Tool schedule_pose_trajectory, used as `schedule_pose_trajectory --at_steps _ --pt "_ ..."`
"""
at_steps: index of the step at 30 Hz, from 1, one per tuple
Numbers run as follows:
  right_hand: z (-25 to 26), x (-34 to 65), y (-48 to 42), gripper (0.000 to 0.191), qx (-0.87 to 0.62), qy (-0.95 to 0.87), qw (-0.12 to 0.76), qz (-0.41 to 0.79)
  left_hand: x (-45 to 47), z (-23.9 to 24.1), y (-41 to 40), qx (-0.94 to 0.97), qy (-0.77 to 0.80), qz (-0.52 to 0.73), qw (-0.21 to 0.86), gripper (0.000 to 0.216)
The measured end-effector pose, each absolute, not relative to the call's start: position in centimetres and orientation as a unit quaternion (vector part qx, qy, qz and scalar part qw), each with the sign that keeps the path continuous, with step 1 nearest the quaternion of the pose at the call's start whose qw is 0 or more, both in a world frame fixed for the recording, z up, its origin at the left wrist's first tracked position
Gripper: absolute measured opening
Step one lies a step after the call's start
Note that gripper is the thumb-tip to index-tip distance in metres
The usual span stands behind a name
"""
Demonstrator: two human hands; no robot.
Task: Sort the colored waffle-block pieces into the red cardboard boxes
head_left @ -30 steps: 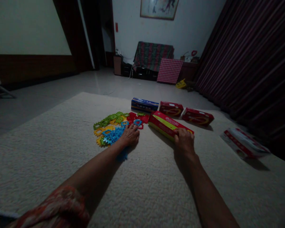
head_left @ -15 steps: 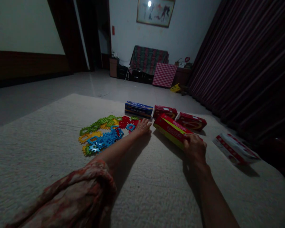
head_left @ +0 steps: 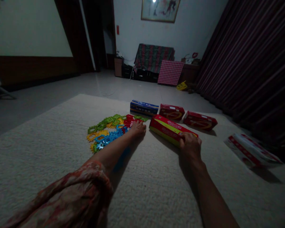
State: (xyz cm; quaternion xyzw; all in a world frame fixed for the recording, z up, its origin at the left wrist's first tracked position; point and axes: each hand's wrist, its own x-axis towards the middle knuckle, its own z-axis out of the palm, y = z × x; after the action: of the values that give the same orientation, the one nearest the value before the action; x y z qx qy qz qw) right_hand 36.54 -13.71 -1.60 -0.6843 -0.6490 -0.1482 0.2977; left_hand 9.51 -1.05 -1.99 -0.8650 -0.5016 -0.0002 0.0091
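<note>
My right hand [head_left: 190, 145] is closed on the near right end of a long red and yellow box [head_left: 166, 127], which lies on the pale quilted mat [head_left: 152, 190]. My left hand [head_left: 138, 129] is at the right edge of a pile of toothed plastic pieces, its fingers loosely bent and apart, with nothing visible in them. Red pieces [head_left: 129, 120] lie right beside its fingers. Blue pieces [head_left: 106, 140], green pieces [head_left: 104, 123] and yellow pieces [head_left: 95, 135] spread to the left, partly hidden by my forearm. A blurred blue patch [head_left: 121, 160] shows under that forearm.
Behind stand a blue box [head_left: 144, 108], a dark red box [head_left: 171, 112] and another dark red box [head_left: 199, 121]. A white and red box [head_left: 253, 152] lies at the right. A purple curtain [head_left: 228, 47] hangs beyond. A chequered pink panel [head_left: 170, 72] leans against the far furniture.
My left hand has moved left against the pile, its fingers now less spread. My right hand stays on the red and yellow box, which is turned slightly and lies nearer the pile. The view has shifted.
</note>
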Motion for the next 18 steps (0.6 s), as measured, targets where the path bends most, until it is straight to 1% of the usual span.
schedule_pose_trajectory --at_steps 2,5,8,13,15,18 --pt "-1.6 35.3 -13.7 0.015 -0.672 -0.659 0.306 -0.143 7.7 -1.7 -1.7 -0.860 -0.510 0.012 0.021 0.032" --pt "-1.7 33.4 -13.8 0.016 -0.656 -0.673 0.314 -0.137 5.1 -1.0 -2.4 -0.850 -0.524 0.026 0.038 0.038" --pt "-1.6 31.5 -13.9 0.017 -0.640 -0.689 0.316 -0.122 3.2 0.4 -3.3 -0.844 -0.532 0.033 0.051 0.039" --pt "-0.9 30.3 -14.4 0.017 -0.638 -0.691 0.320 -0.115 2.0 2.0 -8.0 -0.857 -0.511 0.019 0.060 0.026" --pt "-0.6 30.5 -15.0 0.017 -0.642 -0.690 0.315 -0.116 1.5 1.4 -11.0 -0.872 -0.486 0.012 0.052 0.030" --pt "-0.3 30.8 -16.0 0.016 -0.644 -0.692 0.307 -0.109 0.1 -0.4 -14.9 -0.917 -0.398 -0.027 0.025 0.042"
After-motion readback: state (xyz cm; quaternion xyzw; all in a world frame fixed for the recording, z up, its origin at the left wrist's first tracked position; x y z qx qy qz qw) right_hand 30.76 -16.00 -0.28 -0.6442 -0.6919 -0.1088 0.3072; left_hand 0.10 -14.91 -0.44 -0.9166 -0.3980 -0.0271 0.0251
